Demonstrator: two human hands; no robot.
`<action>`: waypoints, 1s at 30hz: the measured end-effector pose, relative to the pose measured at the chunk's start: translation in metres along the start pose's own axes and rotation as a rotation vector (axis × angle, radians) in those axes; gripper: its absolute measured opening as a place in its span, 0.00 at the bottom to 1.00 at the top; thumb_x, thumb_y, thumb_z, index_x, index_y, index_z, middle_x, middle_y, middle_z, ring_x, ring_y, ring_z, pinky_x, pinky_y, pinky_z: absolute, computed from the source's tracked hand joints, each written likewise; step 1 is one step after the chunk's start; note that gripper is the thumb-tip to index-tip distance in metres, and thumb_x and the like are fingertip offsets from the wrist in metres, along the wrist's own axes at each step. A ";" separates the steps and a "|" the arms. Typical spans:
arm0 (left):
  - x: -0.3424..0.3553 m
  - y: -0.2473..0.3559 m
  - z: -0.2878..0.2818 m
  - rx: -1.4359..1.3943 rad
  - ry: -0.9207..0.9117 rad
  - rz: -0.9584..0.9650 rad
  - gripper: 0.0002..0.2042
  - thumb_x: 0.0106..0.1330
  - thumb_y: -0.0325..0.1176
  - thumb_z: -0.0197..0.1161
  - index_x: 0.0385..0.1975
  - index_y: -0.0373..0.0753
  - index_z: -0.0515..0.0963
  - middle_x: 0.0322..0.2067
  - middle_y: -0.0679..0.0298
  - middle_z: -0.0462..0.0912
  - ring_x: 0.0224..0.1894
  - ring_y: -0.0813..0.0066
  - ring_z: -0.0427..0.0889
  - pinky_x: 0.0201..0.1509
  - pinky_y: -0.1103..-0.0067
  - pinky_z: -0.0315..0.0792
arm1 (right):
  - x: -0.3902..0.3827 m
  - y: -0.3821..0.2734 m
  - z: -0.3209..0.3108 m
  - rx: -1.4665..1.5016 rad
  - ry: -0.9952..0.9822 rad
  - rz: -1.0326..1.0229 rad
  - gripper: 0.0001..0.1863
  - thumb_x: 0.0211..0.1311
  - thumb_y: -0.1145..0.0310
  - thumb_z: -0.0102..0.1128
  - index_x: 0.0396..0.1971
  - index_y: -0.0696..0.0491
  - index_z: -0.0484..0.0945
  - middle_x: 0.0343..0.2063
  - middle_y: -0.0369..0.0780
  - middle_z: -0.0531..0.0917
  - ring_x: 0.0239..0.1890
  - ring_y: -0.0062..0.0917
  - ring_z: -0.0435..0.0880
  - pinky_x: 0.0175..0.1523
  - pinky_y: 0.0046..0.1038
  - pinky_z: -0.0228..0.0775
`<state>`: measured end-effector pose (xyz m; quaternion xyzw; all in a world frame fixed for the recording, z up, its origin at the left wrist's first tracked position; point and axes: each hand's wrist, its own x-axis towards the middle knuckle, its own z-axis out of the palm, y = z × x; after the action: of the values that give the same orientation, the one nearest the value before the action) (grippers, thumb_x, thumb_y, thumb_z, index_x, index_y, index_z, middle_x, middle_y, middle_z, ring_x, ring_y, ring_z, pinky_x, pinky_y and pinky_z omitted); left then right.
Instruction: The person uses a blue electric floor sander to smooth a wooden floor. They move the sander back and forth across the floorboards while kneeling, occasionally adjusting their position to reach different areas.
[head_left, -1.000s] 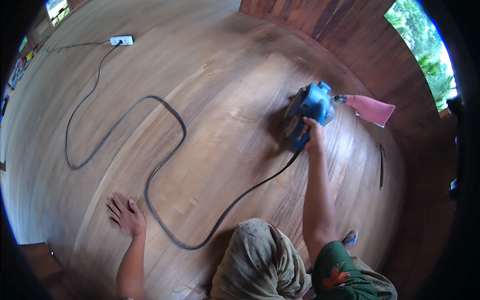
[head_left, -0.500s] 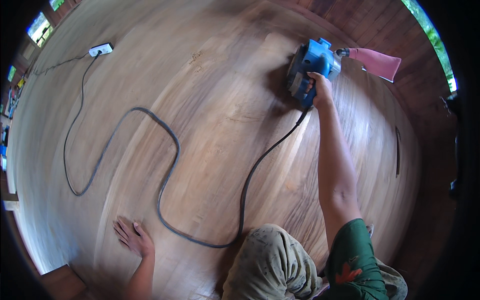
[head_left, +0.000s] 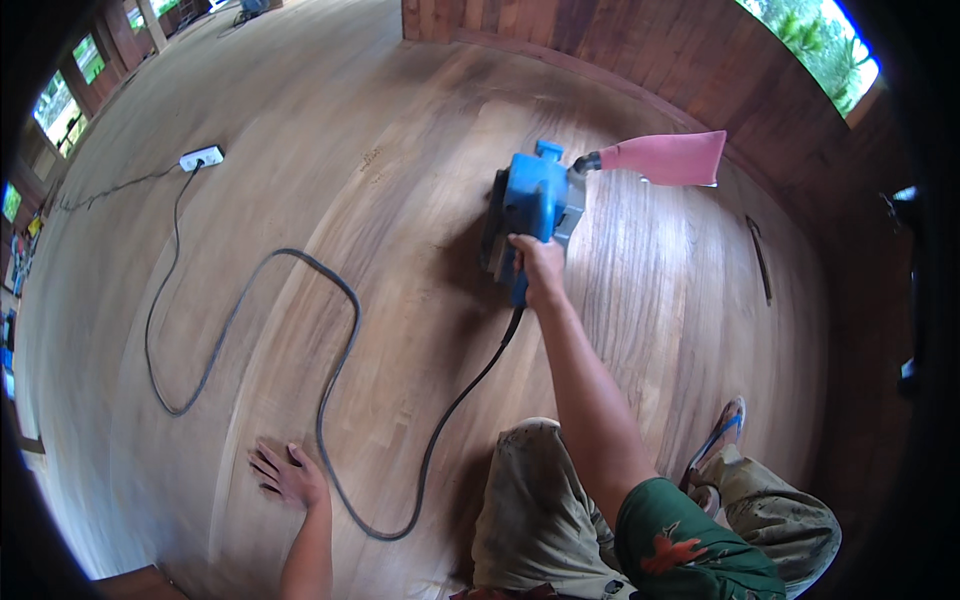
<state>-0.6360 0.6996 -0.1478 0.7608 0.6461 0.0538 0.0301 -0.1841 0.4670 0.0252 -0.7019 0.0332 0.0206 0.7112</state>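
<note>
The cord (head_left: 320,430) obstructs low passage between the hands (head_left: 298,482) (head_left: 541,268); above is open.

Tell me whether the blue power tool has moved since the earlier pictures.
Yes: the blue power tool has moved left, nearer the white power strip and farther from the thin dark bar.

Top right's pretty much taken up by a reddish plank wall (head_left: 620,60), some greenery (head_left: 808,45) is seen beyond, and a skinny dark bar (head_left: 761,262) can be spotted nearby.

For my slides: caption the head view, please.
Right grip on a blue power tool, its black cord looping across wooden floor.
</note>
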 end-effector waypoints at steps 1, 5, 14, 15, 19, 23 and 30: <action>0.000 0.002 0.000 -0.003 -0.006 -0.009 0.37 0.76 0.60 0.44 0.80 0.48 0.52 0.81 0.56 0.48 0.82 0.53 0.46 0.79 0.46 0.43 | -0.020 0.000 0.001 -0.046 0.023 0.005 0.10 0.55 0.70 0.71 0.24 0.52 0.76 0.16 0.33 0.77 0.16 0.17 0.74 0.22 0.26 0.63; -0.002 0.007 -0.016 0.024 -0.040 -0.028 0.37 0.76 0.60 0.43 0.80 0.49 0.52 0.81 0.57 0.47 0.82 0.54 0.46 0.79 0.46 0.43 | -0.085 0.003 0.003 -0.067 0.047 0.074 0.10 0.55 0.71 0.72 0.23 0.52 0.76 0.16 0.33 0.77 0.16 0.17 0.73 0.23 0.25 0.64; 0.001 0.007 -0.019 0.121 -0.016 -0.062 0.37 0.77 0.62 0.42 0.80 0.51 0.51 0.81 0.59 0.47 0.82 0.56 0.47 0.79 0.47 0.48 | -0.217 0.027 0.003 -0.089 0.051 0.183 0.15 0.56 0.65 0.73 0.37 0.58 0.80 0.24 0.43 0.81 0.29 0.27 0.79 0.41 0.34 0.74; 0.001 0.006 -0.020 0.114 -0.023 -0.059 0.37 0.77 0.62 0.42 0.80 0.51 0.51 0.81 0.59 0.47 0.82 0.56 0.47 0.79 0.48 0.48 | -0.228 0.026 0.003 -0.140 0.062 0.234 0.15 0.56 0.65 0.74 0.36 0.58 0.80 0.25 0.44 0.81 0.28 0.27 0.78 0.41 0.34 0.74; 0.001 0.005 -0.026 0.114 -0.048 -0.060 0.37 0.77 0.62 0.41 0.80 0.51 0.51 0.81 0.60 0.47 0.82 0.57 0.48 0.79 0.48 0.48 | -0.246 0.019 0.001 -0.237 0.081 0.184 0.12 0.58 0.69 0.73 0.35 0.59 0.79 0.23 0.35 0.81 0.29 0.19 0.76 0.39 0.28 0.72; -0.001 0.004 -0.030 0.139 -0.053 -0.068 0.36 0.77 0.63 0.41 0.81 0.53 0.50 0.81 0.60 0.47 0.82 0.57 0.47 0.80 0.49 0.47 | -0.208 0.017 0.001 -0.212 0.112 0.140 0.12 0.59 0.68 0.73 0.36 0.58 0.81 0.22 0.34 0.81 0.26 0.17 0.77 0.35 0.26 0.71; 0.001 -0.005 -0.023 0.184 0.000 -0.048 0.36 0.77 0.64 0.41 0.80 0.54 0.52 0.80 0.61 0.51 0.81 0.59 0.51 0.79 0.51 0.51 | -0.045 -0.001 -0.016 -0.048 0.126 0.085 0.09 0.57 0.68 0.74 0.27 0.53 0.80 0.17 0.30 0.76 0.18 0.15 0.71 0.24 0.26 0.64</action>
<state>-0.6435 0.7011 -0.1259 0.7448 0.6662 -0.0067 -0.0384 -0.2293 0.4514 0.0289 -0.7168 0.1072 0.0072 0.6889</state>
